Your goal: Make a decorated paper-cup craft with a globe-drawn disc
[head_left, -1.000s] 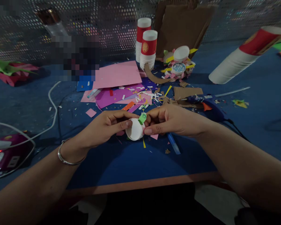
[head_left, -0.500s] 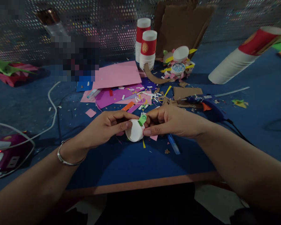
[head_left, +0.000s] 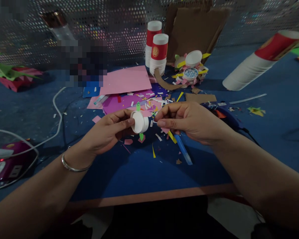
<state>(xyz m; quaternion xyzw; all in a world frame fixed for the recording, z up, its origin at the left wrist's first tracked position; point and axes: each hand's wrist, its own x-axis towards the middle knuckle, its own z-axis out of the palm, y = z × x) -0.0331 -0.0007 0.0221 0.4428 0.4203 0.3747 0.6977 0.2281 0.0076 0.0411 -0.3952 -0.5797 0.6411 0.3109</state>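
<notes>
In my left hand (head_left: 117,127) is a small white round craft piece (head_left: 139,122), like two cut paper-cup ends joined, its hollow side toward me. Green paper strips (head_left: 138,106) stick out above and below it. The thumb lies over its rim, with the fingers behind. Just to the right, apart from it, my right hand (head_left: 179,121) has thumb and fingertips drawn together; a tiny pale bit shows at the tips, too small to name. Below that hand a blue pen-like stick (head_left: 183,149) lies on the table among paper scraps.
Pink paper (head_left: 126,79) and purple sheets lie behind my hands. Stacked paper cups (head_left: 158,49) stand at the back, near a decorated cup craft (head_left: 190,73) and cardboard (head_left: 194,33). A cup stack (head_left: 254,66) leans right. A white cable (head_left: 57,109) and purple power strip (head_left: 12,162) are left.
My right hand has come off the white craft piece and moved slightly right and up. My left hand has raised and turned the piece, so its side and both green strips show.
</notes>
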